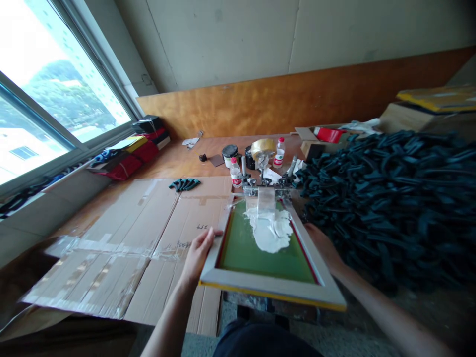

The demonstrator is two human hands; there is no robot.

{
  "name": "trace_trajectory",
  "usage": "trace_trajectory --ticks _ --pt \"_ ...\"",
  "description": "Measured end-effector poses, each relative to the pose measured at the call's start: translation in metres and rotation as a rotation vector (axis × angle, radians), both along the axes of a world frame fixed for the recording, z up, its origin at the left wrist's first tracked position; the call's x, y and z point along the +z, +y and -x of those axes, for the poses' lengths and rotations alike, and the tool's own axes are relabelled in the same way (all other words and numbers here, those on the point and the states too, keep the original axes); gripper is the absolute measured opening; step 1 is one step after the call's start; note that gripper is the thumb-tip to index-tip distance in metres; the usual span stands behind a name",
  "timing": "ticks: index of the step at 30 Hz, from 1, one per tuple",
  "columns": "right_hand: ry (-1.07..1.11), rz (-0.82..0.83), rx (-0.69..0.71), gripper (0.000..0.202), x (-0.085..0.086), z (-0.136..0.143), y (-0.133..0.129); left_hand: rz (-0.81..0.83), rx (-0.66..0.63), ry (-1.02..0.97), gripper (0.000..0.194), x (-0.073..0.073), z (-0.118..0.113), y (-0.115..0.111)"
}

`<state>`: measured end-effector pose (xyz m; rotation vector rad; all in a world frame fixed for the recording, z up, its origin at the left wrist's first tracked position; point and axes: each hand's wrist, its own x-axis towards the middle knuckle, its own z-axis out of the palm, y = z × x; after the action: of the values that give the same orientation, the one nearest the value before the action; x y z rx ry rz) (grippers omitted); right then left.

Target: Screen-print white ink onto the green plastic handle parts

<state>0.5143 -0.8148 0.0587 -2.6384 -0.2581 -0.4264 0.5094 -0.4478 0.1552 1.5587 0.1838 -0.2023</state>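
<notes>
A screen printing frame (273, 281) is in front of me, tilted, with green mesh inside its pale border. A thick patch of white ink (269, 238) lies across the mesh's upper middle. Standing in the ink at the far end is a pale, translucent squeegee-like block (266, 201). My left hand (201, 250) grips the frame's left side, thumb on top. On the opposite side my right hand (323, 244) holds the frame's right edge; most of its fingers are hidden. Metal hinge clamps (266, 183) hold the frame's far end.
To the right rises a large heap of dark green curved pieces (386, 198). Several similar pieces (185, 184) sit in a row on flattened cardboard (111, 233) at left. Behind the clamps stand two bottles (235, 173), a dark-lidded tub (229, 154) and a tape roll (263, 147).
</notes>
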Motion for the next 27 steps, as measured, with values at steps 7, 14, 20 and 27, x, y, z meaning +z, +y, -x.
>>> trace_trajectory --ticks 7,14,20,27 --pt "-0.068 0.178 0.134 0.053 0.066 -0.060 0.068 -0.230 -0.003 0.028 0.084 -0.124 0.015 0.003" --pt "0.078 0.318 0.529 0.017 0.043 -0.014 0.083 -0.360 -0.070 0.028 0.070 -0.136 0.011 0.009" --pt "0.112 0.299 0.743 0.017 0.055 -0.001 0.064 -0.321 -0.058 0.041 0.071 -0.130 0.011 0.006" --pt "-0.064 0.205 0.676 0.023 0.036 0.017 0.068 -0.221 -0.042 0.066 0.079 -0.123 0.013 0.004"
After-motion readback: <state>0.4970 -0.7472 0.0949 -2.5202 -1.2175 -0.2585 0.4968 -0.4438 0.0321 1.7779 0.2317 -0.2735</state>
